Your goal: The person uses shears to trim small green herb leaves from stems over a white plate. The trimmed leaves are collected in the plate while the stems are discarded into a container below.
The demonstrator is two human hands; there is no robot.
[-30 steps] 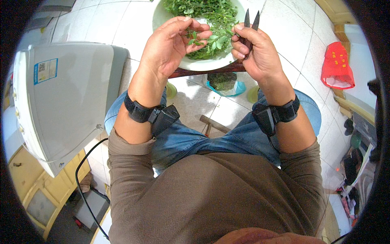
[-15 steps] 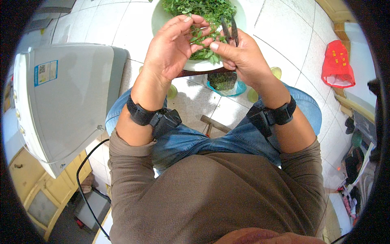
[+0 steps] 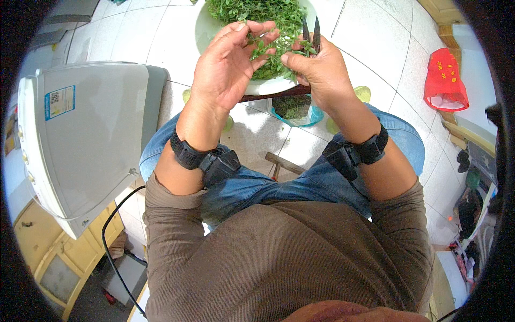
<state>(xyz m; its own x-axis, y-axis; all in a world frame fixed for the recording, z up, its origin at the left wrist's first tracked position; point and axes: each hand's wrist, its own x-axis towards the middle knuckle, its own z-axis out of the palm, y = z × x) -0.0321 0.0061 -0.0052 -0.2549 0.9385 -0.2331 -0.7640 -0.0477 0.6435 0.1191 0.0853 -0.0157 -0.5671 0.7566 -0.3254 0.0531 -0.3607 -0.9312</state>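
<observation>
A large pale bowl (image 3: 203, 33) heaped with leafy green sprigs (image 3: 252, 12) stands at the top of the view. My left hand (image 3: 224, 70) is over its near side, palm turned up, fingers curled round a few green stems and leaves (image 3: 264, 47). To the right, my right hand (image 3: 326, 68) grips dark scissors (image 3: 316, 35) whose two blades point away from me, tips apart. Its thumb presses near a leafy sprig at the bowl's edge. The scissors' handles are hidden in the palm.
Between my knees, a blue plastic bag (image 3: 314, 116) with dark green matter sits under the bowl's near side. A hammer-like tool (image 3: 284, 163) lies on the tiles. At left stands a white appliance (image 3: 102, 123); at right, a red bag (image 3: 445, 80). A black cable (image 3: 105, 225) runs lower left.
The scissors have shifted slightly right and point more directly away from me. My left hand is nearly still, with stems in its fingers. The bowl appears a little further left.
</observation>
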